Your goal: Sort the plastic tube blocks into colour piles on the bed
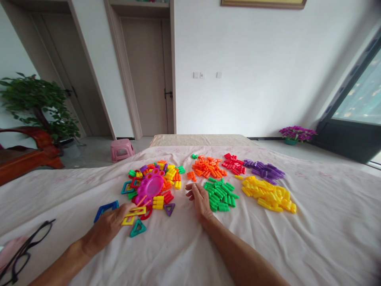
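My left hand is closed on a yellow square frame tile. Orange edges show just above that tile; I cannot make out whether they belong to a second held tile. Below it are another yellow frame and a teal triangle frame. A magenta flower-shaped tray lies just beyond, on a mixed pile of colored pieces. My right hand has loosely bent fingers, apart, with nothing visible in them. It rests beside a heap of green bullet-shaped pieces. A blue frame lies behind my left hand.
Sorted heaps of orange pieces, red pieces, purple pieces and yellow pieces lie to the right. A purple triangle frame sits between my hands. Eyeglasses lie at the left on the cloth.
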Demonstrator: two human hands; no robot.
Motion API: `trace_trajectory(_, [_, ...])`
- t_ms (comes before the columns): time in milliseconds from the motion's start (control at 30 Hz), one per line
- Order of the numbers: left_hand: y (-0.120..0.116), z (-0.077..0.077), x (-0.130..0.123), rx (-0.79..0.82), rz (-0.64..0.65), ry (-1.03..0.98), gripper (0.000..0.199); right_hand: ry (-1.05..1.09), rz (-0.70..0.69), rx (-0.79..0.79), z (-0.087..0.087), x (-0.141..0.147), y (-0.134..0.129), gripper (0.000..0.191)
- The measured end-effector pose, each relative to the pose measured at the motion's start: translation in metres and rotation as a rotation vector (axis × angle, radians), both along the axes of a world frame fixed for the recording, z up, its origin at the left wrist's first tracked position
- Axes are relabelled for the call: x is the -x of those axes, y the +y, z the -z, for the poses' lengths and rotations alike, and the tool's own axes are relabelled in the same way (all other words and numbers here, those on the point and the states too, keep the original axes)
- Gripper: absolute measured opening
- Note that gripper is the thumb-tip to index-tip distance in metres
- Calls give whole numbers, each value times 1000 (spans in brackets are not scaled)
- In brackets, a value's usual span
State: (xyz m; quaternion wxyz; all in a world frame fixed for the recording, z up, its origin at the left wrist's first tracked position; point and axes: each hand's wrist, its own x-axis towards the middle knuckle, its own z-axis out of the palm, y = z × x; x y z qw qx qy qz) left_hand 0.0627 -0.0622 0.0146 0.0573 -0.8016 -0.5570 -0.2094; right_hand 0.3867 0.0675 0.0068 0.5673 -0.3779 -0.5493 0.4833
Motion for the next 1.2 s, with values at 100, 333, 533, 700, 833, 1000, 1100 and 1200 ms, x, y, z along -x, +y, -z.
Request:
trace_trajectory(100, [-2, -1, 41, -1, -64, 15, 46, -6, 2, 11, -4, 0, -1, 43])
trace_trajectory(333, [-2, -19, 66, 53, -221, 79, 50, -9, 14, 25, -5, 1, -1, 43])
trace_trajectory(533, [1, -35, 37, -107, -353, 121, 45, -15, 17, 30, -4, 1, 0, 41])
trace_trajectory(700, [-9, -37, -10, -100, 12, 101, 37, -20, 15, 39, -4, 1, 0, 38])
trace_trajectory(833, [-18, -36, -43, 109, 279, 157, 26, -21, 20, 40, -5, 1, -1, 37])
trace_trajectory(1000, [-16, -34, -32, 121, 241, 208, 30, -34, 25, 54, -7, 2, -2, 36])
trace_trajectory(1100, [-11, -31, -13, 34, 147, 245, 32, -36, 34, 58, -6, 3, -1, 35])
trace_trajectory(1200, [-5, -30, -6, -94, 66, 249, 32, -40, 37, 47, -6, 4, 0, 36])
